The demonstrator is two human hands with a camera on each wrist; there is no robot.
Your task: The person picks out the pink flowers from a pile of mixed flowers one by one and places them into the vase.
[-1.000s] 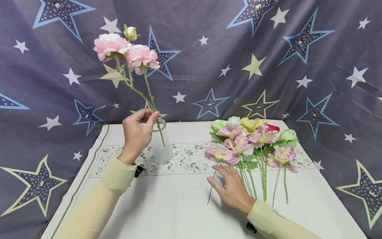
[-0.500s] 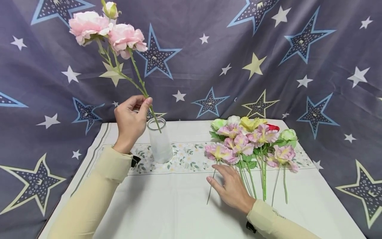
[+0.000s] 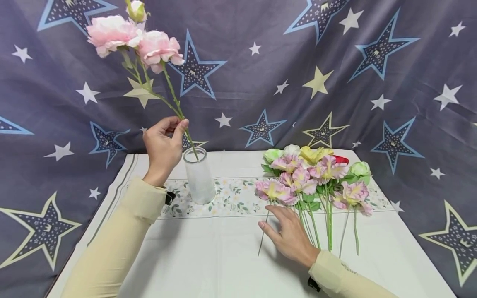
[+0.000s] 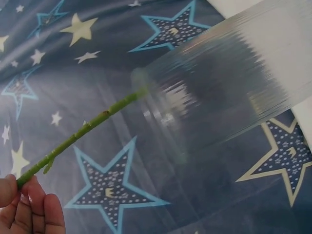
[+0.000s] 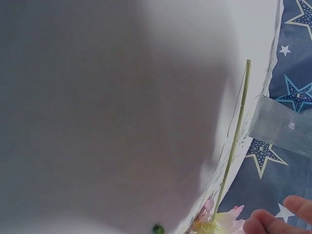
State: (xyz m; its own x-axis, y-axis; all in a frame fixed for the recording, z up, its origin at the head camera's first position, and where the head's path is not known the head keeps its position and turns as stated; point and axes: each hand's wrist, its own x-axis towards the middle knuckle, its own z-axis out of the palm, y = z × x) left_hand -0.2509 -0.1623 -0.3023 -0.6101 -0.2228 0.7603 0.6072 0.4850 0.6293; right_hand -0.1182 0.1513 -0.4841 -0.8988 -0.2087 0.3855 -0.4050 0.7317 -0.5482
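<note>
My left hand [image 3: 164, 142] pinches the green stem of a pink artificial peony spray [image 3: 158, 49] between thumb and fingers. The spray carries two full blooms and a bud, leaning left. Its lower stem end [image 4: 129, 97] is at the mouth of a clear ribbed glass vase [image 3: 200, 182], overlapping the rim in the left wrist view. The vase stands upright on the table's floral band. My right hand [image 3: 288, 236] lies low over the table with relaxed fingers, beside the thin stem of a pink-purple flower [image 3: 275, 191]; nothing shows in its grasp.
Several artificial flowers lie bunched at the right, including a yellow bloom [image 3: 314, 155], a red one [image 3: 340, 159] and a pale green one [image 3: 360, 168], stems toward me. A white tablecloth [image 3: 220, 252] covers the table. Behind hangs a dark star-patterned curtain [image 3: 238, 82].
My left hand has risen and shifted left with the peony spray, bringing the stem end from in front of the vase up to its mouth. My right hand stays in place.
</note>
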